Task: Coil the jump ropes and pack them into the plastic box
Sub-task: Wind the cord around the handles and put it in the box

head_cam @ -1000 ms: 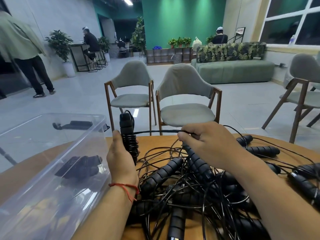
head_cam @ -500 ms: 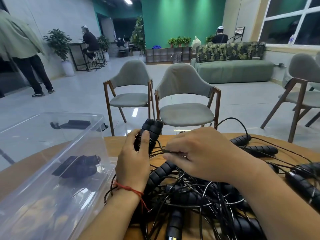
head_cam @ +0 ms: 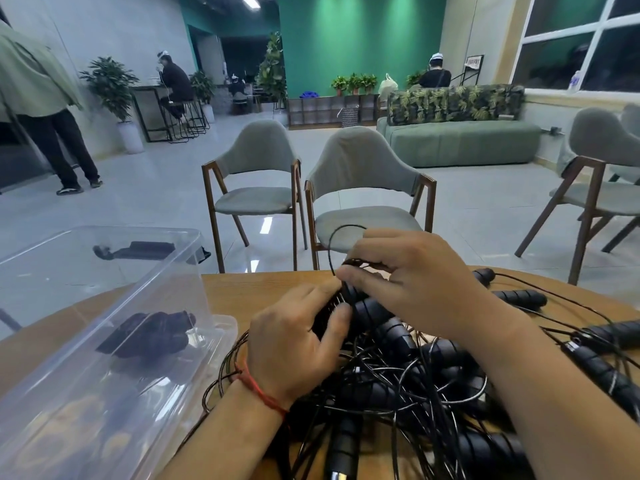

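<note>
Nothing really readable here. That little sign behind the sofa has print on it, but it's way too small.

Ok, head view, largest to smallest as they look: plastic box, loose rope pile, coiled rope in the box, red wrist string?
1. plastic box and loose rope pile: unsure, similar spread, both cut off by the frame.
2. coiled rope.
3. red wrist string.

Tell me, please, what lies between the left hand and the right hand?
In the head view, jump rope handles lie between them: the left hand grips them, and the right hand pinches the cord.
</note>
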`<state>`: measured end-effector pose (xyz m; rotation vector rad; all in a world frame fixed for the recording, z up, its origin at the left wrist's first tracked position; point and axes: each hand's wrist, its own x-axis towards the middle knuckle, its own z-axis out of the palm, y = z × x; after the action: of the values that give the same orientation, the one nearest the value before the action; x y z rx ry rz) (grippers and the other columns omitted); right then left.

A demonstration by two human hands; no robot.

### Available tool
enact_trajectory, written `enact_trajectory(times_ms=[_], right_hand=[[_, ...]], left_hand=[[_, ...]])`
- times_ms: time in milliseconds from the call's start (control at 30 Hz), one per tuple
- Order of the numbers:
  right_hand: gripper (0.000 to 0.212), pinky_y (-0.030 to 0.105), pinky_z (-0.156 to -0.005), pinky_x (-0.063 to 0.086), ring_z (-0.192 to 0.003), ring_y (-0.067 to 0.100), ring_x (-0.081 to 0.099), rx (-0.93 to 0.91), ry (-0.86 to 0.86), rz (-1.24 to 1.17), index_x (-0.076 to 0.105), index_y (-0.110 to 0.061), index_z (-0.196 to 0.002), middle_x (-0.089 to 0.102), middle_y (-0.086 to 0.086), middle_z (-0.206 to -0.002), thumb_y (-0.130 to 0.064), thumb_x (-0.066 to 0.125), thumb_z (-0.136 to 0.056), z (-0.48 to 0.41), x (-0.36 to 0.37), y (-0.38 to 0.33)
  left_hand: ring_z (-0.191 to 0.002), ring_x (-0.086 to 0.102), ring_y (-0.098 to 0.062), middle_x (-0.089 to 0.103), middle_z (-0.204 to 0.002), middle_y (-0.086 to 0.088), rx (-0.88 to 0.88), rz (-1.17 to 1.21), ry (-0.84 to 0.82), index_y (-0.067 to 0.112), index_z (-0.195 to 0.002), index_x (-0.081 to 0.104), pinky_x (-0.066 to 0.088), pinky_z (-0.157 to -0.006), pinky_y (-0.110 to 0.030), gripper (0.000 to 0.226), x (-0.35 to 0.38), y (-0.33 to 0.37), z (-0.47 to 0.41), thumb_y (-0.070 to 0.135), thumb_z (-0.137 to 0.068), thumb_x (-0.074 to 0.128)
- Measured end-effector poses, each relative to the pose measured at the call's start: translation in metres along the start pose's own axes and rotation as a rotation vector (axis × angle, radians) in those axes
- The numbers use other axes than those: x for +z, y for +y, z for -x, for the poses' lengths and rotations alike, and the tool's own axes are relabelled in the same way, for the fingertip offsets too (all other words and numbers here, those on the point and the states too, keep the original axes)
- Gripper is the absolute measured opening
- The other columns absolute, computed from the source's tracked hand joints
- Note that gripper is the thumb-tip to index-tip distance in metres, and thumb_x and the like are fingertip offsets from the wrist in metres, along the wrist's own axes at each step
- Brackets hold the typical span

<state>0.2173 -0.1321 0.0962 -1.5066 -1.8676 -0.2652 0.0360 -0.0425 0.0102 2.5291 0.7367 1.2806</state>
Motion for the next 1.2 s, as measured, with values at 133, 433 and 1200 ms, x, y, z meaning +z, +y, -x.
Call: enact_trajectory(times_ms=[133,433,1200], right_hand=[[0.023,0.042,-0.067,0.050,-0.078,0.015,0.061,0.114,-0.104,-0.120,0.073,-0.032,-0.084,0.063,-0.013,-0.078,-0.051,0.074,-0.096,0.000,0.005,0.006],[0.016,0.023,-0.068,0.049,-0.069,0.005,0.064,0.368,-0.200,-0.485,0.082,-0.030,-0.083,0.074,-0.005,-0.074,-0.044,0.087,-0.087,0.001,0.000,0.009],[0.014,0.035,-0.069,0.048,-0.068,0.026,0.050,0.540,-0.405,-0.799,0.079,-0.031,-0.110,0.058,0.005,-0.075,-0.038,0.067,-0.104,0.006,0.020,0.016]], left_hand=[[-0.094,0.071,-0.010,0.073,-0.104,0.013,0.108,0.034,0.011,0.024,-0.117,0.076,0.057,-0.074,-0.032,0.054,-0.002,-0.001,0.003,0.070,-0.094,0.060],[-0.105,0.074,-0.012,0.076,-0.115,0.005,0.222,0.233,0.083,0.010,-0.125,0.076,0.060,-0.083,-0.038,0.057,-0.001,-0.007,0.006,0.057,-0.092,0.075],[-0.103,0.074,-0.024,0.077,-0.109,0.003,-0.214,0.649,0.234,0.035,-0.135,0.067,0.060,-0.082,-0.036,0.062,-0.001,-0.008,0.003,0.079,-0.095,0.051]])
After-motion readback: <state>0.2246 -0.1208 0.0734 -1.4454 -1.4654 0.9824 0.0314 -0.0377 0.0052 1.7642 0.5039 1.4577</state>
